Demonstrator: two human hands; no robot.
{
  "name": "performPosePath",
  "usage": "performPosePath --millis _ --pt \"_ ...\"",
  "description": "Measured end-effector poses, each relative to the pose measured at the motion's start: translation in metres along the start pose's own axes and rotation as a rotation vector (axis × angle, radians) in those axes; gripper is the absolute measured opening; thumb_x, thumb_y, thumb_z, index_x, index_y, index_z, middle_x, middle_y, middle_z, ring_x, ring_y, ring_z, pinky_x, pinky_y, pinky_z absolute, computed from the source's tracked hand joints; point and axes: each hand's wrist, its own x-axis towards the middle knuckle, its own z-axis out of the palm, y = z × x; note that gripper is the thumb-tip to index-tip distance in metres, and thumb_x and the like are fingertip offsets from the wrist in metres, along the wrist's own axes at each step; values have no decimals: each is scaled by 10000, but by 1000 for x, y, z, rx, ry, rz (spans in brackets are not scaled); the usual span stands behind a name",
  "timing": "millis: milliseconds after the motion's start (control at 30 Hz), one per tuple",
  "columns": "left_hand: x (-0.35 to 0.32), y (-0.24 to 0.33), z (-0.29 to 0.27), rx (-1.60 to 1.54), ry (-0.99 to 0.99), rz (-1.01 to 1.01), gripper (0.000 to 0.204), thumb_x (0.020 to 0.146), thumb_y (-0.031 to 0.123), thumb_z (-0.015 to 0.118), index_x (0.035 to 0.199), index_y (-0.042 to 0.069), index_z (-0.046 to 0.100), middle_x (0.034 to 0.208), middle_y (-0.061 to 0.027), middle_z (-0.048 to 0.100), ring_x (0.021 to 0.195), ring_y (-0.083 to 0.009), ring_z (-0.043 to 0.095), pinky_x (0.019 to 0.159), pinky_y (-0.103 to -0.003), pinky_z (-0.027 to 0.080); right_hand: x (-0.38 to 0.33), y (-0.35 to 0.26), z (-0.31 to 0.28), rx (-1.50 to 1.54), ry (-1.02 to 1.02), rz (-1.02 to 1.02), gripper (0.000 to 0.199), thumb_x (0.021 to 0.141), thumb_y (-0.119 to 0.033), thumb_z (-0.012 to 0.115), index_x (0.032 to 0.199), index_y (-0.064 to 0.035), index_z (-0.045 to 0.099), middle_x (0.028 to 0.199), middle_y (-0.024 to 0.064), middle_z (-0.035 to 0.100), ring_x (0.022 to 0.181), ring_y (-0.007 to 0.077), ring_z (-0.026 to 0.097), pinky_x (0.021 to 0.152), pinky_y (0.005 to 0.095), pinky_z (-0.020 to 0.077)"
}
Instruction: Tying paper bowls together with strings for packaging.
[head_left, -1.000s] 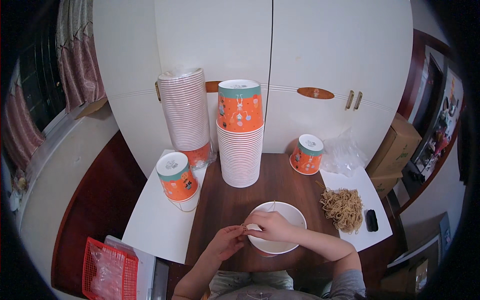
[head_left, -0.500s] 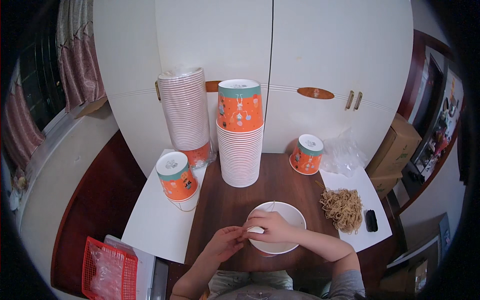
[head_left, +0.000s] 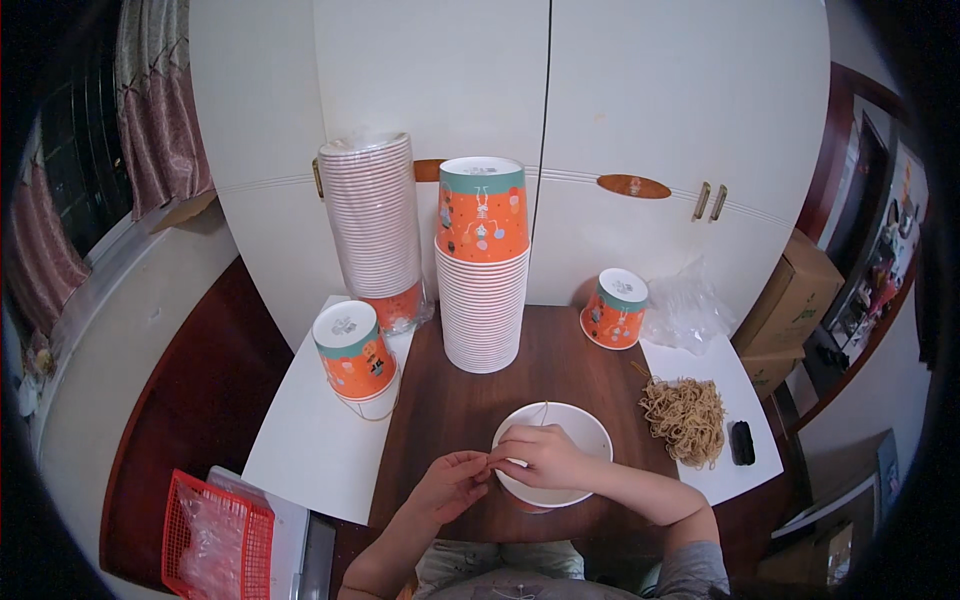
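Observation:
An upright white-lined paper bucket [head_left: 580,425] stands at the table's near edge, its open mouth facing up. A thin tan cord [head_left: 545,408] shows at its far rim. My right hand [head_left: 540,456] reaches over the bucket's left side, thumb and fingers pinched. Its fingertips meet those of my left hand [head_left: 456,485], which is just left of the rim, also in a pinch. What lies between the fingertips is too small to make out. An upside-down orange and green bucket [head_left: 355,360] at the left has a tan cord loop [head_left: 372,415] hanging by its rim.
Tall stacks of paper buckets [head_left: 485,310] and plastic-wrapped buckets [head_left: 375,215] stand at the back. On the right are one inverted bucket [head_left: 613,315], a clear plastic bag [head_left: 688,310], a tangled cord pile [head_left: 685,422] and a black object [head_left: 742,443]. A red basket [head_left: 268,545] sits lower left.
My fingers have shifted slightly; the right hand's fingertips have drawn in closer against the left's. The buckets and cord pile stay where they were.

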Motion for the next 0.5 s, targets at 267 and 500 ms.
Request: performPosePath --millis 267,500 --pt "1 -4 -6 170 16 155 160 784 32 551 941 23 578 844 -22 569 706 -76 502 610 -203 402 0 3 1 354 -54 267 71 739 -76 617 788 -54 571 756 27 539 568 104 488 491 226 380" --pt "7 -9 -1 496 7 447 125 781 38 578 905 19 582 847 1 570 771 -50 503 651 -176 396 -1 11 5 531 -61 351 92 768 -117 610 799 -53 553 693 14 465 577 87 451 507 231 372"
